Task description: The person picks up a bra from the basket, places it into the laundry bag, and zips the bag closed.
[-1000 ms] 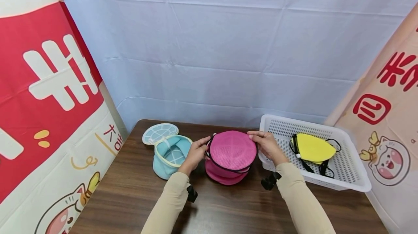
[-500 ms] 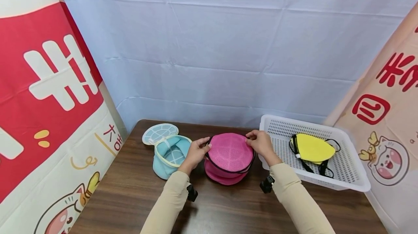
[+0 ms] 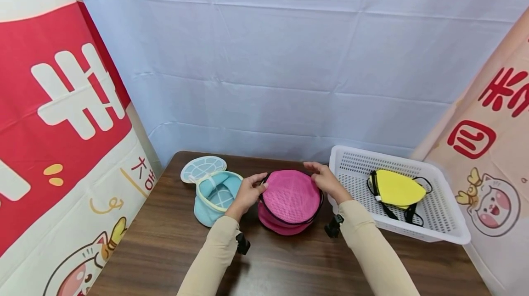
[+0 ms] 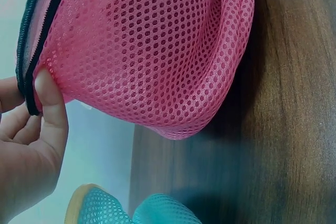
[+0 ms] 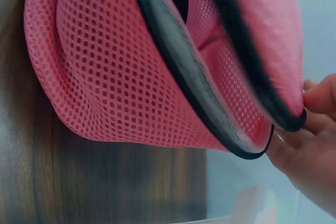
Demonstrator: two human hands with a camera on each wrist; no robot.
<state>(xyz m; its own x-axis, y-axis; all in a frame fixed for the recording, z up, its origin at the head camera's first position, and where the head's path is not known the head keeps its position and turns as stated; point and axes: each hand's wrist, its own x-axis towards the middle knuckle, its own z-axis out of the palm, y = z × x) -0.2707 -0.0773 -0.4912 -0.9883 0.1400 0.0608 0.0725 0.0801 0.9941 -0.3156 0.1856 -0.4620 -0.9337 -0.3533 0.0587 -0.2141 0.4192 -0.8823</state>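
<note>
A round pink mesh laundry bag (image 3: 292, 195) with black zipper edging stands upright on the table in the head view. My left hand (image 3: 248, 192) pinches its rim at the left side, thumb over the black edge, as the left wrist view shows. At the far right side, my right hand (image 3: 326, 180) holds the lid edge, its thumb on the lid and an upper finger stretched out beyond it. Between lid and body gapes an opening, plain beside the zipper (image 5: 202, 93) in the right wrist view. The bag's far side is hidden.
Left of the pink bag stands a light blue mesh bag (image 3: 205, 209) with its round lid (image 3: 203, 170) flipped back. A white basket (image 3: 343, 167) on the right contains a yellow folded piece (image 3: 398, 188) with black edging. Cloth backdrops rise behind and beside the table (image 3: 165, 250).
My right hand has slid left along the lid's far edge, and its upper finger has straightened. The lid has sunk slightly toward the near side. My left hand keeps its place.
</note>
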